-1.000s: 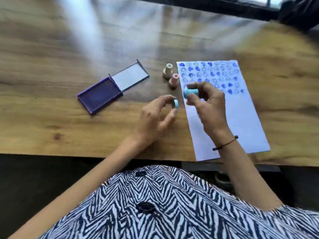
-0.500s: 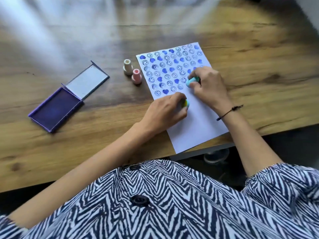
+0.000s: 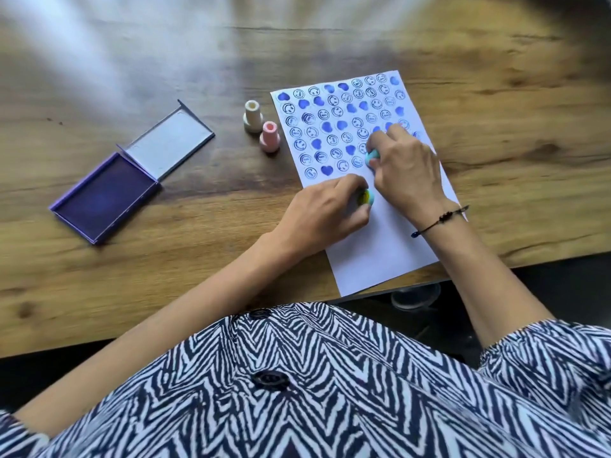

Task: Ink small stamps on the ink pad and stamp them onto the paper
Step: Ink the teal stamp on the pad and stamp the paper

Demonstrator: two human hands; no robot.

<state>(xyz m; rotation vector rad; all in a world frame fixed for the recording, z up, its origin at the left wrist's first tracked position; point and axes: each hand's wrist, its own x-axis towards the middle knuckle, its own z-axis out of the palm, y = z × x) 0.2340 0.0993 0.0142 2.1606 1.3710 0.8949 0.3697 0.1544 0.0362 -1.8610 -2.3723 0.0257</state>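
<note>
Right hand [image 3: 405, 170] lower now, closed around blue stamp [image 3: 373, 157]

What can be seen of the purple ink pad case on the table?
The purple rectangular ink pad case lies open and flat on the wooden table, left of the paper and both hands. Its tray holds a dark blue-violet pad; the hinged lid, pale grey inside with a purple rim, is folded back onto the tabletop. Nothing but the table touches it.
</note>
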